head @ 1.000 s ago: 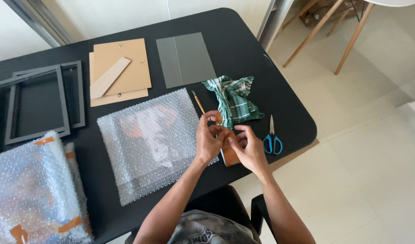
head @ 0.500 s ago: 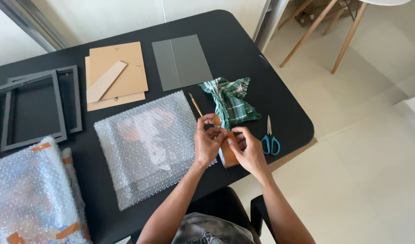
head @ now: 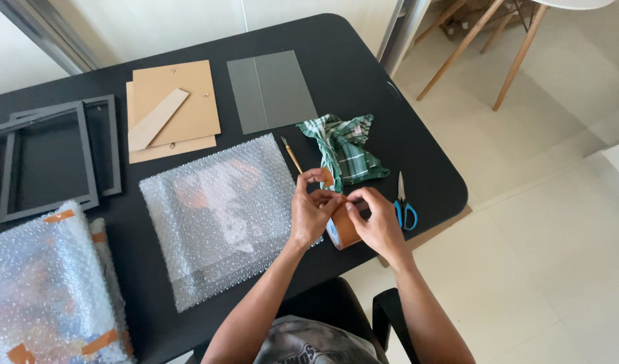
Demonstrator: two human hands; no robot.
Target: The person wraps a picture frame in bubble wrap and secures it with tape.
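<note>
We grip the tape roll [head: 342, 232] in our right hand [head: 373, 222]; our left hand [head: 311, 209] pinches its loose end, scissors [head: 402, 202] at three o'clock.

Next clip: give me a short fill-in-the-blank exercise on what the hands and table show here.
1. Both hands, left hand and right hand, hold a roll of brown ____ tape.
2. The blue-handled scissors lie just ____ of the right hand.
3. The green plaid cloth lies crumpled on the ____ table.
4. The flat package in clear ____ wrap lies beside the left hand.

Missing words: packing; right; black; bubble
</note>
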